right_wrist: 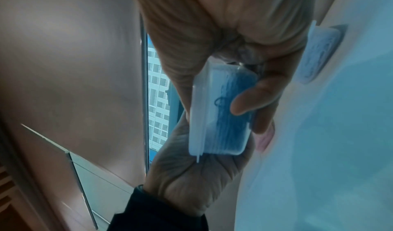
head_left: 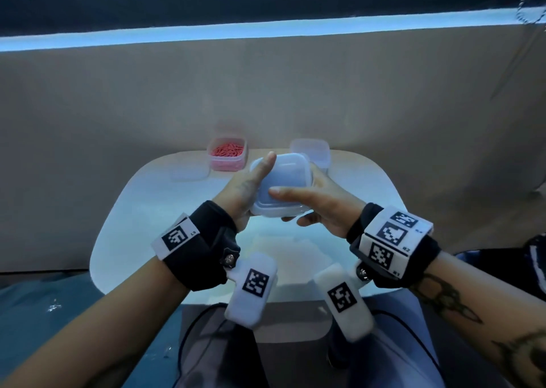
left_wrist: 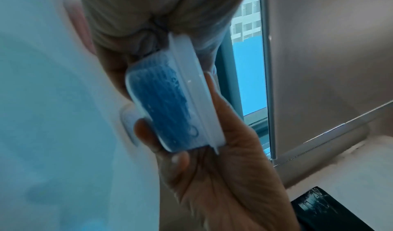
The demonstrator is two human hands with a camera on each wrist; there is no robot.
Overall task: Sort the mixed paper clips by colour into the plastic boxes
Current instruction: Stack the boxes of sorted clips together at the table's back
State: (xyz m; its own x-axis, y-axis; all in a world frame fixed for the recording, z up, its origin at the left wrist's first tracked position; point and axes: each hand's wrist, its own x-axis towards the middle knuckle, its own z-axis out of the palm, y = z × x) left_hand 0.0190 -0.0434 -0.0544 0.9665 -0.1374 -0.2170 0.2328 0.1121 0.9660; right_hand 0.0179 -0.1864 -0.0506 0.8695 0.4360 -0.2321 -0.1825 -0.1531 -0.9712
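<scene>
Lidded box [head_left: 280, 185] gripped between both hands

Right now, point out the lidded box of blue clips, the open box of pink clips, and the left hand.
lidded box [head_left: 282, 177], head view, lid top.
pink clip box [head_left: 227, 163], head view, front wall.
left hand [head_left: 245, 191], head view, back of hand.

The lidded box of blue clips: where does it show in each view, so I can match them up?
Head: lidded box at centre, lid up, gripped between left hand and right hand.
Left wrist: centre, on edge, blue clips showing through.
Right wrist: centre right, on edge.
Shared landmark: the lid's white rim.
</scene>
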